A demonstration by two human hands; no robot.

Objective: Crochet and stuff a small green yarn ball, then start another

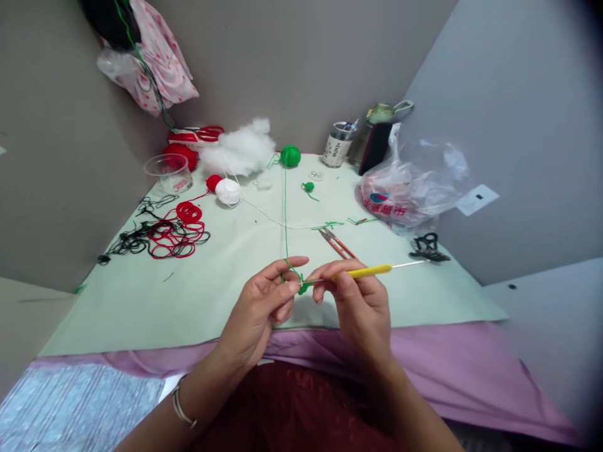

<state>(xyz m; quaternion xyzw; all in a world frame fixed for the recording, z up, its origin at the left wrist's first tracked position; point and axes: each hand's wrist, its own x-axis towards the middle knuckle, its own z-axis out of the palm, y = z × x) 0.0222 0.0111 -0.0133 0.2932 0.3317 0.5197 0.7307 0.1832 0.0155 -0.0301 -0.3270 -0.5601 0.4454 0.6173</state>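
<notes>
My left hand [271, 294] pinches a small piece of green crochet [305, 287] between thumb and fingers, with green yarn [286, 220] looped over its raised index finger. That strand runs back across the table to a green yarn ball [291, 156]. In my right hand [360, 292] is a crochet hook with a yellow handle [372, 271], held like a pencil. Its thin metal tip meets the green piece; whether it passes through a stitch is too small to tell. Thread snips [340, 243] with orange handles lie just beyond my right hand.
Tangled black and red yarn [176, 235] covers the left side. Behind it stand a clear plastic cup [172, 176], white stuffing [240, 147] and a white yarn ball [228, 192]. At right sit a plastic bag [405, 188], a phone [375, 149] and a black hair clip [429, 247].
</notes>
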